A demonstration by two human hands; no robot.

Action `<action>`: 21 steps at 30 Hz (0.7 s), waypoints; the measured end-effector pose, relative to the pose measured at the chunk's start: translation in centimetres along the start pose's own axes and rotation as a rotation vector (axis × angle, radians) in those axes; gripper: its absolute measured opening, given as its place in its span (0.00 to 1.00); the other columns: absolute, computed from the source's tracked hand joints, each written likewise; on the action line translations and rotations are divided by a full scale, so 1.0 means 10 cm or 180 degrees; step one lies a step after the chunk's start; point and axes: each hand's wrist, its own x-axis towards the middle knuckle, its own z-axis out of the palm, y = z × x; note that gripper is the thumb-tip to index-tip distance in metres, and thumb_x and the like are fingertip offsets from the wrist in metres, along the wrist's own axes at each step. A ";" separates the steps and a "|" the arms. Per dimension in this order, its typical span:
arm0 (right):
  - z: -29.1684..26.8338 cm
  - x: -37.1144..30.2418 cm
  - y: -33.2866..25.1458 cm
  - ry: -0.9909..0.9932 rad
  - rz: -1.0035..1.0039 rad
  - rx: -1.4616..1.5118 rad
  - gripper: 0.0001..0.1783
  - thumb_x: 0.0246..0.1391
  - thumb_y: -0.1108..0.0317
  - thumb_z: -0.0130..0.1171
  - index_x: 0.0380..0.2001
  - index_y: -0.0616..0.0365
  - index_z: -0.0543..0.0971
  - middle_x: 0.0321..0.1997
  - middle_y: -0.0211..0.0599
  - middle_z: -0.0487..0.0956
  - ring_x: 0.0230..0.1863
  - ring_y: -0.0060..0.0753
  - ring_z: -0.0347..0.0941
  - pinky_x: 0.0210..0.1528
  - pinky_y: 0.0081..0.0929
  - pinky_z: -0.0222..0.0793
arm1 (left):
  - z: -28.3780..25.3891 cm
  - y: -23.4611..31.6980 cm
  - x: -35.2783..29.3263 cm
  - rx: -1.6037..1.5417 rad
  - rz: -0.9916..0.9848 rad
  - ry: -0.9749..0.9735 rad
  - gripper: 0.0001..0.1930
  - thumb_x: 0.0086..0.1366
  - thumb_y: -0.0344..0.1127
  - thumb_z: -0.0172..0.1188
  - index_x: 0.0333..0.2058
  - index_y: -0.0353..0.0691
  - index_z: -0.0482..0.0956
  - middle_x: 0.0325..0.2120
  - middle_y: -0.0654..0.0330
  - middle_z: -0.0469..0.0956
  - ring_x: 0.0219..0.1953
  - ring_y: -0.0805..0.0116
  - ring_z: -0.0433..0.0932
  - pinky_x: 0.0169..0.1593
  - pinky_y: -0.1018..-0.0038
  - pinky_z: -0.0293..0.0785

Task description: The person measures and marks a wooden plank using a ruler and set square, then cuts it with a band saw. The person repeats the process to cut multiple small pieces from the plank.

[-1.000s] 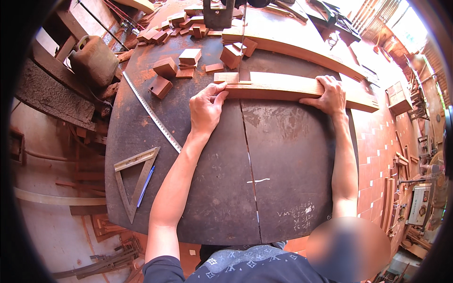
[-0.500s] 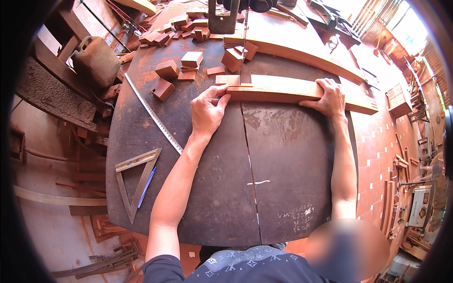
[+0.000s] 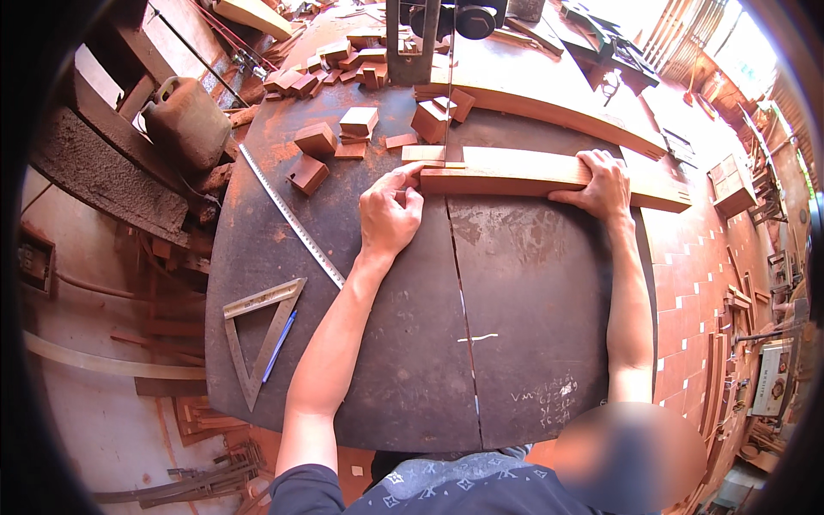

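Supporting table: dark flat top, bearing the timber; a seam runs from the blade area toward the near edge.
Wooden beam, position: crosswise on the table's far half, right end overhanging the right edge; probably laid flat for steady bearing.
Wooden beam, appearance: reddish-brown front face, paler top, stepped left end, narrow dark lines near the right end.
Steel rule: slanted, left of the beam; apparently parked off its line.
Saw blade: thin, upright, at the stepped end; contact with wood cannot be told.
Set square: flat at the table's left side, likely within reach.
Right hand: fingers over the top, thumb on the front face, pinching the beam between them, likely to steady it.
Left hand: index finger extended to the beam's left end, seemingly to guide it; other fingers curled; thumb contact cannot be told.
End block: small, pale-topped, behind the left end; whether joined cannot be told.
Pen: blue, beside the square's right leg.
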 end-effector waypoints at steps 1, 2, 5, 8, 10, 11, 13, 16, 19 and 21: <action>0.00 -0.01 0.01 -0.0003 0.0002 -0.0017 0.55 0.24 0.20 0.82 0.48 0.54 0.88 0.49 0.39 0.86 0.53 0.48 0.82 0.60 0.47 0.76 | 0.01 0.00 0.01 0.0120 0.0017 -0.0003 0.26 0.66 0.22 0.58 0.62 0.42 0.86 0.38 0.52 0.91 0.37 0.65 0.93 0.43 0.69 0.88; -0.01 -0.01 0.01 -0.0026 0.0023 -0.0004 0.55 0.24 0.19 0.82 0.47 0.54 0.88 0.49 0.39 0.86 0.53 0.47 0.82 0.60 0.47 0.76 | 0.01 0.01 0.01 0.0240 0.0034 -0.0006 0.27 0.66 0.22 0.57 0.63 0.42 0.85 0.38 0.52 0.91 0.37 0.65 0.93 0.43 0.69 0.88; -0.04 0.02 -0.04 -0.0090 0.0028 0.0053 0.55 0.25 0.19 0.81 0.47 0.54 0.88 0.48 0.39 0.86 0.53 0.46 0.82 0.61 0.46 0.76 | 0.00 -0.10 0.00 0.0189 -0.0136 0.0032 0.29 0.67 0.22 0.56 0.67 0.41 0.82 0.40 0.51 0.91 0.38 0.64 0.93 0.43 0.70 0.89; -0.10 0.01 -0.08 -0.0105 -0.0043 0.0099 0.53 0.26 0.20 0.82 0.46 0.55 0.88 0.48 0.39 0.87 0.54 0.44 0.83 0.62 0.45 0.75 | -0.09 -0.03 0.03 -0.0468 -0.0732 -0.0015 0.29 0.68 0.22 0.56 0.68 0.39 0.81 0.43 0.50 0.91 0.38 0.63 0.93 0.43 0.73 0.89; -0.15 -0.07 -0.03 -0.0135 -0.0142 0.0134 0.53 0.25 0.22 0.83 0.45 0.56 0.87 0.48 0.39 0.86 0.54 0.44 0.83 0.61 0.45 0.75 | -0.32 0.01 0.06 -0.0296 -0.0649 -0.0150 0.27 0.68 0.22 0.57 0.66 0.41 0.82 0.45 0.50 0.90 0.38 0.63 0.93 0.42 0.75 0.89; -0.15 -0.15 0.04 -0.0075 -0.0231 0.0173 0.54 0.24 0.22 0.84 0.45 0.57 0.87 0.47 0.39 0.86 0.53 0.45 0.83 0.61 0.45 0.75 | -0.48 0.04 0.11 -0.0226 -0.0600 -0.0234 0.27 0.69 0.22 0.57 0.65 0.41 0.83 0.47 0.49 0.90 0.38 0.62 0.93 0.42 0.76 0.89; -0.22 -0.30 0.08 -0.0092 -0.0299 0.0184 0.53 0.22 0.24 0.85 0.44 0.57 0.86 0.46 0.39 0.85 0.51 0.45 0.81 0.60 0.46 0.74 | -0.98 0.05 0.17 0.0442 -0.0242 -0.0498 0.26 0.67 0.21 0.57 0.62 0.45 0.86 0.49 0.51 0.90 0.43 0.64 0.92 0.45 0.73 0.90; -0.32 -0.53 0.08 -0.0123 -0.0308 0.0274 0.52 0.21 0.25 0.86 0.43 0.56 0.86 0.45 0.38 0.84 0.52 0.46 0.80 0.61 0.46 0.73 | -1.70 -0.22 0.19 0.1787 0.0356 -0.1104 0.25 0.65 0.22 0.60 0.59 0.46 0.88 0.54 0.53 0.89 0.51 0.59 0.89 0.57 0.64 0.87; -0.42 -0.72 0.01 -0.0136 -0.0261 0.0325 0.52 0.22 0.25 0.86 0.43 0.56 0.86 0.45 0.39 0.84 0.52 0.46 0.80 0.62 0.45 0.72 | -2.08 -0.56 0.03 0.2164 0.0582 -0.1640 0.22 0.66 0.22 0.62 0.55 0.49 0.91 0.56 0.55 0.87 0.58 0.55 0.85 0.66 0.62 0.81; -0.48 -0.80 -0.06 -0.0130 -0.0209 0.0274 0.52 0.24 0.24 0.85 0.44 0.56 0.86 0.45 0.39 0.84 0.53 0.46 0.80 0.63 0.46 0.72 | -2.16 -0.63 -0.02 0.1963 0.0623 -0.1734 0.22 0.65 0.23 0.64 0.55 0.52 0.91 0.54 0.56 0.88 0.59 0.55 0.85 0.63 0.62 0.82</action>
